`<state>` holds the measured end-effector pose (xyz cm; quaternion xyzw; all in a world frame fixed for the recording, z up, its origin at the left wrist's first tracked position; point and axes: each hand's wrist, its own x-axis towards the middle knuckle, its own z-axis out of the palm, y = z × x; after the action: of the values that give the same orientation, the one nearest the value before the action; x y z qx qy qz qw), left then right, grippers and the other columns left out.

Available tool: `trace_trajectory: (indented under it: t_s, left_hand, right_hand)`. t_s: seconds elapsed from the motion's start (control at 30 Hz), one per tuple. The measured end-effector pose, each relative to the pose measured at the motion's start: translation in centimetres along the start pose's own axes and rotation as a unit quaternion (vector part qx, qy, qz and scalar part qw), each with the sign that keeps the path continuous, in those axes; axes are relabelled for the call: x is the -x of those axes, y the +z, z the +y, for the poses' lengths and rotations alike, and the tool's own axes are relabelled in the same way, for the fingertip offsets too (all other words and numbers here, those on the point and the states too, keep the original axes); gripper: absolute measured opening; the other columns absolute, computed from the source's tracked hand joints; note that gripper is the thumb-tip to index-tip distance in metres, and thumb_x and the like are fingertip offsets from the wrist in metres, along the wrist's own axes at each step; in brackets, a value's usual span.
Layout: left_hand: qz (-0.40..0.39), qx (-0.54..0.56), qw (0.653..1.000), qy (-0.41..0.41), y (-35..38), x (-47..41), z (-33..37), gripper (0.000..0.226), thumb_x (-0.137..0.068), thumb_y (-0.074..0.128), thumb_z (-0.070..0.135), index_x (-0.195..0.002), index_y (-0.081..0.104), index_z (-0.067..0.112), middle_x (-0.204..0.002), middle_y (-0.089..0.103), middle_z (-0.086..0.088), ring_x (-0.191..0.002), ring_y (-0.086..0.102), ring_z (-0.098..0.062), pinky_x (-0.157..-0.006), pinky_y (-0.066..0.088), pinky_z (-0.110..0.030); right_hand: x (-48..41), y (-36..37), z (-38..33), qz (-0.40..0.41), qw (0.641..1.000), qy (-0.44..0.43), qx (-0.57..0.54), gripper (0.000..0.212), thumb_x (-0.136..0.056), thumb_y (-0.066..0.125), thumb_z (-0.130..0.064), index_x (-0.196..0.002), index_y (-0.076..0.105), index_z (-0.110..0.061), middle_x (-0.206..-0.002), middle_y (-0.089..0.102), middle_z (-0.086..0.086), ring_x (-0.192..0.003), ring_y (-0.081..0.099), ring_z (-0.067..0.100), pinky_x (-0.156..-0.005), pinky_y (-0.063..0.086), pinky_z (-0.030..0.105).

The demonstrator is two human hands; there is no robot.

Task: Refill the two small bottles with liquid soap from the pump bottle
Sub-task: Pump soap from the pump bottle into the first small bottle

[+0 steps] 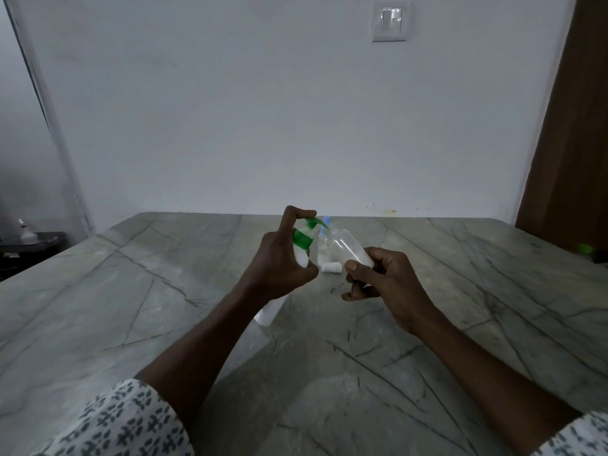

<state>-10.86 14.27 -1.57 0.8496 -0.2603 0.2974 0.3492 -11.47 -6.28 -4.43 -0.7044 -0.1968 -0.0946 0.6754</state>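
Observation:
My left hand (279,258) grips a white pump bottle (301,255) with a green collar and green pump head, tilted in the air, my forefinger curled over the pump. My right hand (381,284) holds a small clear bottle (348,248) tilted, its open mouth up against the green spout. Behind them a second small clear bottle (323,250) with a blue top stands on the table. A small white cap (330,267) lies on the table between my hands.
The grey-green marble table (164,291) runs to a white wall. A brown door (572,133) stands at the right, with a small green thing (584,248) by the table's right edge. A dark stand (29,245) with a small bottle is at far left.

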Motion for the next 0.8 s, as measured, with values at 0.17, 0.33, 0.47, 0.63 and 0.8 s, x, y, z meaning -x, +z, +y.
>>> trace_trajectory:
  t_s: [0.17,0.33,0.47,0.63,0.8]
  left_hand:
    - [0.018,-0.007,1.0,-0.003,-0.01,0.03,0.06,0.072,-0.066,0.085,0.009,-0.123,0.042,0.012,-0.099,0.061,0.004,-0.071,0.06,-0.002,-0.063,0.044,-0.002]
    - [0.012,0.001,1.0,-0.001,0.03,0.12,0.17,0.077,-0.067,0.082,0.005,-0.131,0.04,0.016,-0.089,0.057,0.019,-0.075,0.061,0.004,-0.063,0.044,-0.003]
    - [0.006,0.005,1.0,0.008,0.02,0.27,0.07,0.082,-0.067,0.081,0.004,-0.136,0.038,0.017,-0.091,0.053,0.025,-0.079,0.059,0.01,-0.063,0.043,-0.002]
    - [0.01,0.002,1.0,0.012,0.01,0.16,-0.11,0.08,-0.066,0.081,0.005,-0.133,0.039,0.017,-0.088,0.055,0.024,-0.077,0.06,0.008,-0.063,0.043,-0.003]
    - [0.026,-0.008,1.0,0.004,0.05,0.07,-0.16,0.071,-0.066,0.083,0.008,-0.123,0.042,0.013,-0.091,0.058,0.013,-0.072,0.061,0.005,-0.063,0.044,-0.002]
  right_hand:
    - [0.15,0.16,0.15,-0.009,1.0,-0.001,0.008,0.03,-0.086,0.069,-0.012,-0.111,0.064,0.004,-0.077,0.065,0.019,-0.056,0.063,0.022,-0.07,0.06,0.053]
    - [0.14,0.24,0.03,-0.004,1.0,-0.002,0.011,0.033,-0.087,0.069,-0.013,-0.113,0.063,0.005,-0.078,0.066,0.017,-0.056,0.063,0.02,-0.071,0.059,0.055]
    - [0.16,0.17,-0.1,-0.002,1.0,-0.004,0.01,0.033,-0.087,0.069,-0.014,-0.113,0.062,0.005,-0.079,0.066,0.018,-0.057,0.064,0.02,-0.071,0.059,0.055]
    - [0.2,0.16,-0.06,-0.005,1.0,-0.002,0.007,0.035,-0.086,0.07,-0.015,-0.114,0.062,0.005,-0.079,0.067,0.017,-0.057,0.064,0.02,-0.071,0.059,0.055]
    - [0.21,0.22,0.25,-0.008,1.0,0.002,0.012,0.034,-0.085,0.07,-0.013,-0.114,0.063,0.004,-0.079,0.067,0.016,-0.058,0.065,0.022,-0.072,0.059,0.055]
